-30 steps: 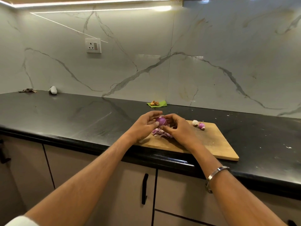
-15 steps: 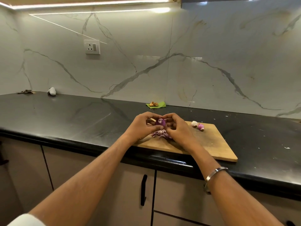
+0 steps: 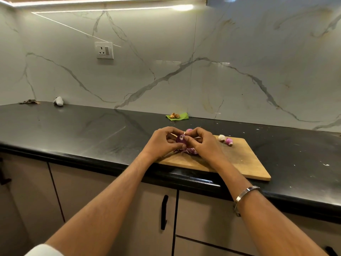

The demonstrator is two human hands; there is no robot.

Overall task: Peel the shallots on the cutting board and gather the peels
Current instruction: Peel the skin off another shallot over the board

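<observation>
A wooden cutting board (image 3: 239, 159) lies at the front edge of the black counter. Above its left end, both hands hold one purple shallot (image 3: 180, 139). My left hand (image 3: 162, 143) grips it from the left, fingers curled round it. My right hand (image 3: 204, 145) pinches at its top right, where a pale bit of skin shows. A heap of purple peels (image 3: 188, 150) lies on the board under the hands. Another pink shallot (image 3: 189, 130) peeks out behind my right fingers. Two peeled shallots, one white (image 3: 221, 138) and one pink (image 3: 229, 141), sit at the board's back.
A green leaf with brown pieces (image 3: 176, 116) lies by the marble wall behind the board. Far left on the counter (image 3: 83, 130) are a small white object (image 3: 58, 101) and some dark scraps (image 3: 29, 102). Cabinet doors with black handles (image 3: 164, 212) are below.
Both hands lifted the shallot slightly off the peel heap and turned it; the fingers have shifted around it. The view has tilted a little.
</observation>
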